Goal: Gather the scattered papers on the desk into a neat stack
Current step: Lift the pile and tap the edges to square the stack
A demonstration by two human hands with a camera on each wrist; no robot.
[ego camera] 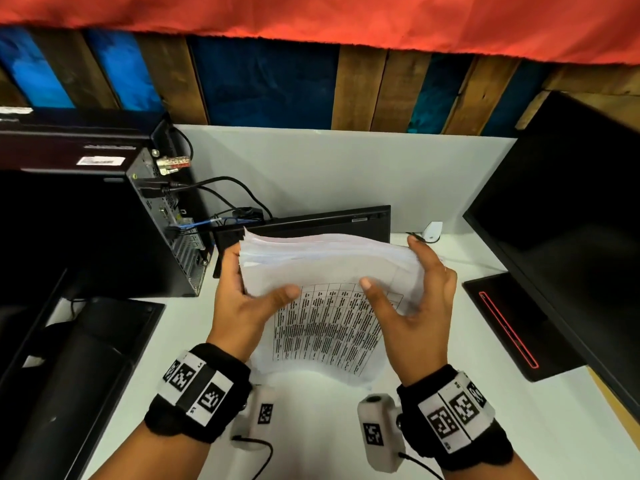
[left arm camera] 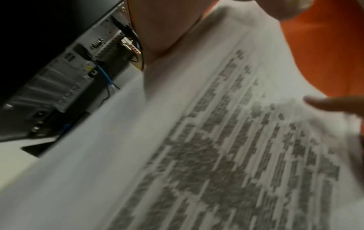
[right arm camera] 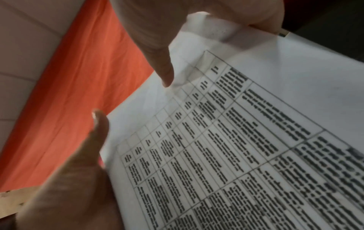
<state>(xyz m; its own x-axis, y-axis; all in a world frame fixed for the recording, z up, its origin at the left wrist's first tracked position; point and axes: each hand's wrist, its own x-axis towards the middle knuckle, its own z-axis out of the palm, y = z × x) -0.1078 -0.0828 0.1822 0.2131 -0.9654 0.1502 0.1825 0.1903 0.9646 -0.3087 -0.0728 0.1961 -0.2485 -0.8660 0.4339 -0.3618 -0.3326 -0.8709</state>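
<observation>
A thick stack of white papers is held up off the white desk, its front sheet a printed table, its top edges uneven. My left hand grips the stack's left edge, thumb on the front sheet and fingers behind. My right hand holds the right edge, thumb on the front and fingers curled round the back. The left wrist view is filled by the blurred printed sheet. The right wrist view shows the printed table with my right thumb on it.
A black computer tower with cables stands at the left. A black flat device lies behind the stack. At the right are a dark monitor and its base. Another black stand sits front left.
</observation>
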